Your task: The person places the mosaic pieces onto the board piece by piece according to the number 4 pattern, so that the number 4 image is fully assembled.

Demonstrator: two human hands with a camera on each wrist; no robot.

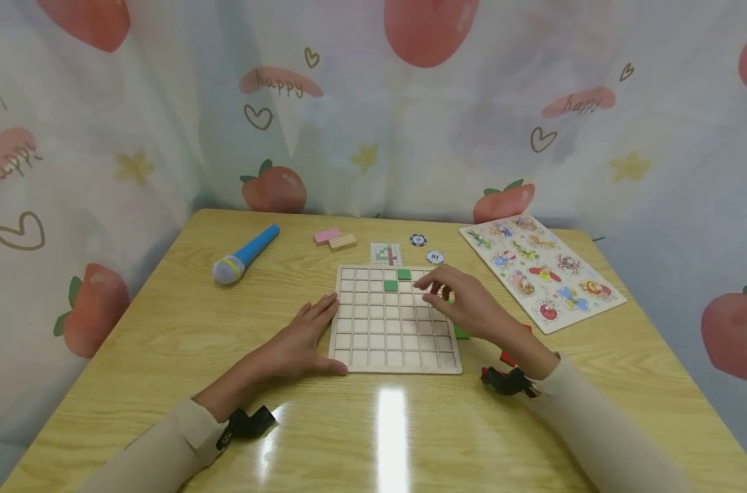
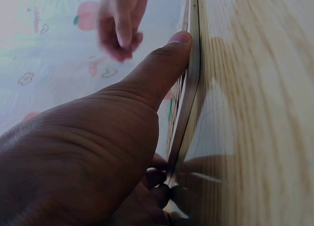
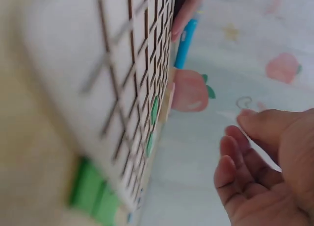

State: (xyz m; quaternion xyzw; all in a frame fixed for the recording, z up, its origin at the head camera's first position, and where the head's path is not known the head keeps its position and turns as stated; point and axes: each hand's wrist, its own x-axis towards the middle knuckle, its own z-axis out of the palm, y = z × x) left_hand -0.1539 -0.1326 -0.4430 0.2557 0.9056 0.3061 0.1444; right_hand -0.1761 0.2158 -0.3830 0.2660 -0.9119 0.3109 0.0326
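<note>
The left hand [image 1: 296, 346], thumb spread from the fingers, touches the grid board [image 1: 361, 327] at its right. Two green tiles [image 1: 390, 285] sit in the board, left of the right hand [image 1: 461, 301], whose thumb is apart from the bent fingers.

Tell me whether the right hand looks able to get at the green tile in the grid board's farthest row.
Likely yes: the right hand hovers above the grid board near the green tile, with nothing visible between them. The left hand rests at the board's left edge, out of the way.
</note>
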